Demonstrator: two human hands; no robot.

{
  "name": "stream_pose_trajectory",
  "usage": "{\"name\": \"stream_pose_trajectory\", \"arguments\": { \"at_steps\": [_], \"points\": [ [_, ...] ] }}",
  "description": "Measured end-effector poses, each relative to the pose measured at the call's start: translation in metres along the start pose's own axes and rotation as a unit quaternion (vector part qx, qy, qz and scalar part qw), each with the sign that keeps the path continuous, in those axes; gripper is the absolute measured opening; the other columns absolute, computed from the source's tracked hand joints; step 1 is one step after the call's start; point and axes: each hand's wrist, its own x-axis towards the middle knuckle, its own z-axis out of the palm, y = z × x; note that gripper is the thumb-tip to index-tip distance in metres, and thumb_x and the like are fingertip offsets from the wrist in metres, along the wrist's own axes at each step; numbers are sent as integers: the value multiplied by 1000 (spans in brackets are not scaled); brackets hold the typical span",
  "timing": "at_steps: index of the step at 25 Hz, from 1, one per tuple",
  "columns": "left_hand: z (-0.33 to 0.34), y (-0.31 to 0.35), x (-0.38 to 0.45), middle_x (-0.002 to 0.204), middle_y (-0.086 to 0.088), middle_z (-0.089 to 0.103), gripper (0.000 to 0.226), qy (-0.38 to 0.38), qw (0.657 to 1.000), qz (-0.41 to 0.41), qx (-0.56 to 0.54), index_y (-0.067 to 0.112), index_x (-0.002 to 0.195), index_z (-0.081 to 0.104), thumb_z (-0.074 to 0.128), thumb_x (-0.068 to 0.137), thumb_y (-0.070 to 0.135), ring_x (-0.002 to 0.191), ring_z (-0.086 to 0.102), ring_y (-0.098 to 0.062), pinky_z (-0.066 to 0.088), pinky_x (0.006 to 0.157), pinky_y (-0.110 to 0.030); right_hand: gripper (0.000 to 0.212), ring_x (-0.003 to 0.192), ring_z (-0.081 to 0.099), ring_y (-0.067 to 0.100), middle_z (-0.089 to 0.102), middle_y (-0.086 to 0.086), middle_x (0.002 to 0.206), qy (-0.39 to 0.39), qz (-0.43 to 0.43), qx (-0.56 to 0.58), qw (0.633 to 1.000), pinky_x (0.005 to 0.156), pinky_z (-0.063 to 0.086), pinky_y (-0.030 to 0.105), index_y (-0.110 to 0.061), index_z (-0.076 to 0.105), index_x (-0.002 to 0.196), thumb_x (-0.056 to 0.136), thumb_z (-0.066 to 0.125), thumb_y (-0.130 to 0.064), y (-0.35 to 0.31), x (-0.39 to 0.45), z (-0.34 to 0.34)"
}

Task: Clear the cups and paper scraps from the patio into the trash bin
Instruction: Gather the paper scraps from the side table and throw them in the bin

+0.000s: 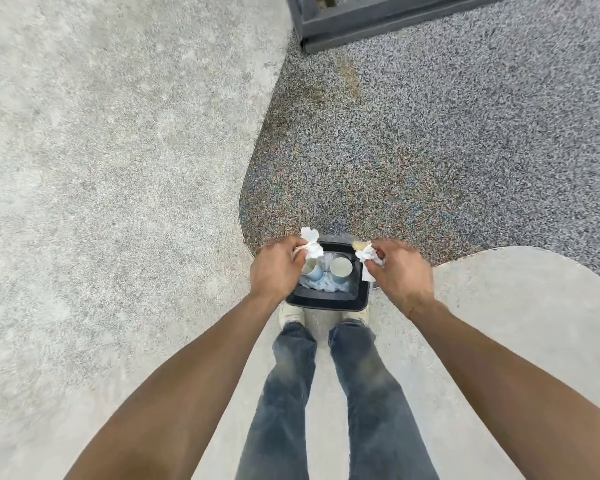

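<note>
Head view: a crumpled white paper scrap [310,244] is gripped in the curled left hand [276,268].
Right hand [397,271]: fingers closed on another crumpled white scrap [369,259].
Black square trash bin [326,301]: seen below both hands, two pale blue cups [340,268] inside.

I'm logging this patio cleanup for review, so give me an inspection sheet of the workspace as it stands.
Surface: pale concrete patio meeting dark speckled paving along a curved edge.
Job's things: dark trash bin at the person's feet, holding two cups on crumpled paper; a white paper scrap above its left rim, another above its right rim.
Clutter: nothing seen loose on the ground.
Grippers: left hand pinches one scrap; right hand pinches the other.
Cables: nothing seen.
Surroundings: grey metal frame at the top; jeans and pale shoes below.
</note>
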Motion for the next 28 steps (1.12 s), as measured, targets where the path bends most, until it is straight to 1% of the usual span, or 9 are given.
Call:
{"name": "stream_pose_trajectory", "arguments": {
  "at_steps": [3, 7, 9, 13, 16, 20, 25, 26, 28],
  "points": [
    [64, -34, 19, 96, -2, 71, 16, -57, 996, -73, -6, 29, 108, 63, 59, 93, 33, 80, 65, -22, 51, 67, -30, 30, 78, 64, 24, 67, 7, 101, -45, 24, -23, 998, 61, 42, 27, -24, 58, 117, 89, 62, -34, 24, 22, 66],
    [143, -79, 39, 92, -3, 72, 8, -94, 988, -126, -3, 29, 97, 62, 62, 90, 32, 86, 65, -26, 46, 66, -29, 31, 84, 65, 29, 67, 9, 97, -105, 54, -43, 992, 63, 45, 31, -25, 57, 117, 89, 61, -37, 53, 50, 155],
    [173, -96, 53, 97, -3, 71, 10, -107, 985, -139, -2, 29, 100, 62, 62, 90, 33, 90, 65, -27, 51, 71, -32, 30, 87, 64, 31, 67, 10, 97, -115, 54, -37, 991, 65, 46, 32, -24, 58, 116, 88, 61, -36, 62, 61, 191],
    [205, -111, 74, 108, -3, 70, 26, -130, 982, -135, -4, 27, 116, 60, 63, 90, 33, 96, 65, -26, 53, 78, -36, 33, 91, 65, 31, 69, 7, 99, -127, 39, 0, 991, 74, 55, 39, -22, 59, 119, 87, 62, -31, 68, 74, 230],
    [209, -112, 79, 115, 2, 67, 32, -146, 981, -129, -11, 25, 120, 57, 63, 90, 31, 98, 64, -21, 54, 83, -38, 41, 94, 65, 30, 69, 6, 105, -118, 41, 25, 992, 76, 56, 41, -22, 56, 126, 86, 64, -29, 67, 70, 235],
    [186, -106, 71, 114, 3, 66, 28, -129, 984, -118, -21, 25, 118, 59, 63, 91, 30, 95, 63, -18, 55, 78, -36, 41, 97, 64, 26, 65, 2, 114, -116, 36, 21, 992, 77, 55, 39, -26, 53, 129, 89, 60, -33, 63, 63, 212],
    [126, -77, 47, 116, 3, 65, 26, -98, 993, -63, -30, 26, 115, 60, 64, 90, 31, 94, 63, -16, 56, 77, -37, 44, 92, 64, 26, 63, 3, 114, -54, 8, 1, 999, 70, 53, 33, -27, 52, 129, 88, 59, -42, 39, 49, 147],
    [110, -67, 41, 117, 2, 64, 25, -89, 994, -45, -33, 27, 115, 60, 63, 90, 31, 94, 63, -15, 57, 77, -36, 44, 95, 63, 26, 62, 3, 116, -40, 3, 5, 999, 70, 53, 34, -27, 52, 128, 88, 58, -44, 34, 44, 130],
    [76, -43, 29, 121, 3, 61, 29, -66, 997, -8, -27, 28, 118, 59, 62, 90, 35, 94, 62, -14, 56, 75, -34, 48, 103, 60, 25, 59, 2, 121, -20, -10, 7, 1000, 79, 54, 41, -28, 50, 130, 87, 57, -49, 25, 32, 93]
  ]
}}
